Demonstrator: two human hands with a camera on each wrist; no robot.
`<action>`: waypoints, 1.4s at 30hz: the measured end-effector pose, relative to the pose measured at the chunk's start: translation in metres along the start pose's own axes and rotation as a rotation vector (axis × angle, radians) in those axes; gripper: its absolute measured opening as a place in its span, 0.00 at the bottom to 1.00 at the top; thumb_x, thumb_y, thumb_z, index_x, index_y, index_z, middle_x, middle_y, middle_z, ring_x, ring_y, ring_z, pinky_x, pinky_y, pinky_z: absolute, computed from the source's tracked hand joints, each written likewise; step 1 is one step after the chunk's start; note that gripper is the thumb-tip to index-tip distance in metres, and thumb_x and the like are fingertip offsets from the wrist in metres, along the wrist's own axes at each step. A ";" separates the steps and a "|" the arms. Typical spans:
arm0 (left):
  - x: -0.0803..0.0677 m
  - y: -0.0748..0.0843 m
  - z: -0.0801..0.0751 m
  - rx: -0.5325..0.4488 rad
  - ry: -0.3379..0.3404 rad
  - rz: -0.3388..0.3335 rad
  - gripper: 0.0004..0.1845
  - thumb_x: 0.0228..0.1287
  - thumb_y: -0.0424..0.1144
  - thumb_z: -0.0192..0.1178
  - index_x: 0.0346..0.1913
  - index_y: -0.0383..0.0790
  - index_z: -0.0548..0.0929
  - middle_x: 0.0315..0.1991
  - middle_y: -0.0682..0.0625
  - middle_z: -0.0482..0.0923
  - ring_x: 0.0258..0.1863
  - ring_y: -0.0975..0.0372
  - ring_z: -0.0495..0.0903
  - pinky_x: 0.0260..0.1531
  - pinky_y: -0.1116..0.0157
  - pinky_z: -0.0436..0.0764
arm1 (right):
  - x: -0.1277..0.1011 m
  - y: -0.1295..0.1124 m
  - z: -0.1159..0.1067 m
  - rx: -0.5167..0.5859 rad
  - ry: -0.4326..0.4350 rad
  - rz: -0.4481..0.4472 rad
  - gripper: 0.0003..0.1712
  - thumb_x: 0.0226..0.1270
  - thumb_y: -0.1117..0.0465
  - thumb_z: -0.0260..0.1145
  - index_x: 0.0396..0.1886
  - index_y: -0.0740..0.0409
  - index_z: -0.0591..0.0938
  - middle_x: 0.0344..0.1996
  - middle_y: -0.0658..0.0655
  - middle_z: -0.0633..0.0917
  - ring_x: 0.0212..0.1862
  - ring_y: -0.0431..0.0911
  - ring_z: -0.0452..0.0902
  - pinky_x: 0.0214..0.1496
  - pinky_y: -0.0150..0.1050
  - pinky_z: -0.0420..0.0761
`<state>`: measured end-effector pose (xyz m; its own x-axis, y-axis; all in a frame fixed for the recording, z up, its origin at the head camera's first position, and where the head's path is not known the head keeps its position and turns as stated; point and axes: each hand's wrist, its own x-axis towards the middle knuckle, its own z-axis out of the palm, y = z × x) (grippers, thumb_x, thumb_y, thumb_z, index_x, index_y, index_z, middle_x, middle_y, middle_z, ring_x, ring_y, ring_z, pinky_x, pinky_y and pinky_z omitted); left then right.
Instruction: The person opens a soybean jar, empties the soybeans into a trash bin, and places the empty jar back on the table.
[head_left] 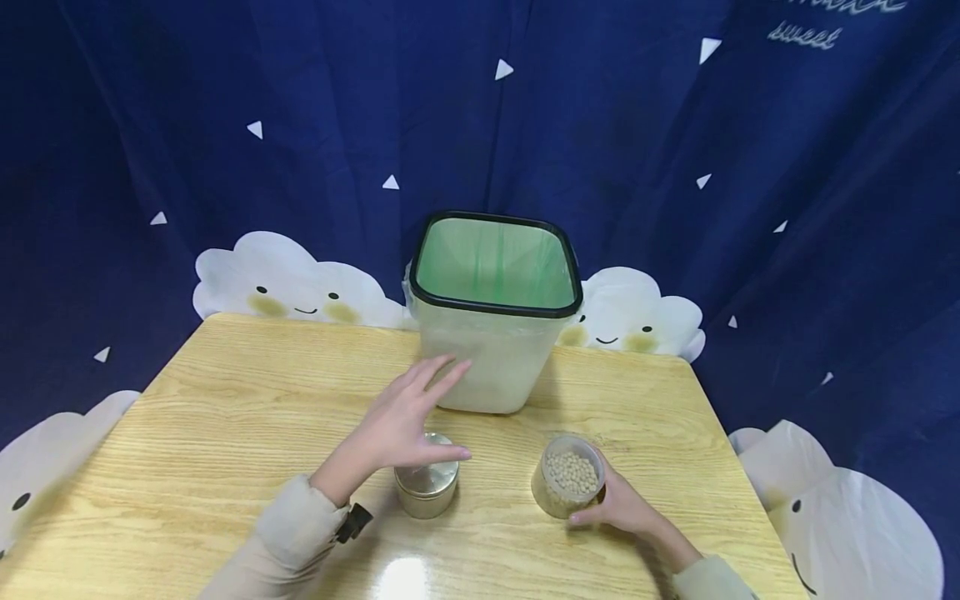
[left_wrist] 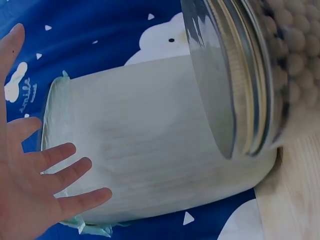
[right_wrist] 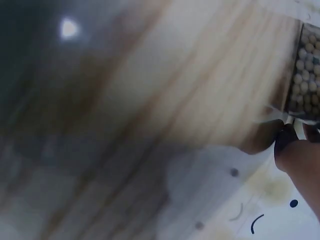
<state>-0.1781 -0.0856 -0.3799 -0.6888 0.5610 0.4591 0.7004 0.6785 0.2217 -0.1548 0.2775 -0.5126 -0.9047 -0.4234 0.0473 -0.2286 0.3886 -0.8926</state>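
My left hand (head_left: 405, 423) is spread, fingers straight and apart, above a round jar (head_left: 426, 500) with a silver lid (head_left: 429, 477). It holds nothing. In the left wrist view that lidded jar (left_wrist: 295, 75) shows pale round beans through its clear wall, and the left hand (left_wrist: 35, 180) is apart from it. To the right, my right hand (head_left: 618, 498) curves round the side of a clear, lidless jar (head_left: 551, 496) of pale beans (head_left: 572, 473). The right wrist view shows only part of this jar (right_wrist: 307, 75), with fingertips (right_wrist: 286, 137) at its edge.
Behind both jars stands a pale bin (head_left: 487, 358) with a black rim (head_left: 495, 307), a green inside and a plastic liner. All stand on a wood-grain table (head_left: 300, 375). A dark blue curtain (head_left: 322, 100) with white clouds and triangles hangs behind.
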 end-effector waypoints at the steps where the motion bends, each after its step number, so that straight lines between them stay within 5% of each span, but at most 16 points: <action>1: 0.001 0.001 0.001 -0.008 -0.004 -0.002 0.56 0.39 0.71 0.60 0.71 0.49 0.53 0.65 0.43 0.58 0.61 0.51 0.61 0.55 0.50 0.65 | 0.001 0.000 0.001 -0.005 0.008 0.015 0.63 0.34 0.61 0.79 0.69 0.57 0.51 0.62 0.63 0.64 0.62 0.57 0.59 0.61 0.55 0.55; 4: 0.005 0.005 0.004 -0.028 -0.011 0.007 0.56 0.39 0.70 0.61 0.71 0.51 0.52 0.65 0.44 0.58 0.61 0.51 0.61 0.55 0.51 0.66 | 0.003 0.000 0.004 0.000 0.027 0.033 0.61 0.33 0.61 0.80 0.68 0.55 0.54 0.61 0.61 0.65 0.61 0.58 0.59 0.60 0.60 0.53; 16: 0.020 0.026 0.026 -0.141 -0.083 0.045 0.54 0.43 0.69 0.59 0.72 0.55 0.48 0.66 0.45 0.58 0.63 0.53 0.59 0.56 0.51 0.65 | 0.005 -0.008 0.011 -0.025 0.120 0.010 0.58 0.30 0.57 0.81 0.65 0.52 0.61 0.56 0.56 0.71 0.58 0.55 0.65 0.58 0.57 0.60; 30: 0.024 0.048 0.053 -0.269 -0.190 0.042 0.53 0.46 0.68 0.59 0.72 0.59 0.44 0.66 0.47 0.57 0.63 0.55 0.59 0.54 0.52 0.67 | -0.001 -0.036 0.012 0.070 0.126 -0.045 0.54 0.36 0.68 0.76 0.66 0.60 0.58 0.57 0.64 0.69 0.56 0.53 0.66 0.56 0.48 0.64; 35: 0.026 0.055 0.061 -0.306 -0.206 0.043 0.52 0.44 0.67 0.61 0.71 0.59 0.47 0.66 0.50 0.57 0.62 0.57 0.61 0.51 0.52 0.70 | -0.004 -0.045 0.011 -0.011 0.171 -0.071 0.54 0.30 0.65 0.79 0.63 0.58 0.63 0.53 0.61 0.72 0.52 0.45 0.69 0.53 0.40 0.69; 42: 0.032 0.064 0.072 -0.336 -0.240 0.106 0.49 0.44 0.63 0.65 0.70 0.52 0.57 0.65 0.50 0.59 0.61 0.59 0.62 0.54 0.57 0.68 | -0.006 -0.057 0.009 -0.158 0.177 -0.120 0.56 0.25 0.60 0.82 0.62 0.54 0.65 0.51 0.54 0.76 0.50 0.46 0.72 0.50 0.44 0.72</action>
<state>-0.1686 0.0096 -0.4134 -0.6063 0.7406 0.2897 0.7641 0.4415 0.4704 -0.1336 0.2506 -0.4660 -0.9134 -0.3301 0.2381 -0.3785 0.4735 -0.7953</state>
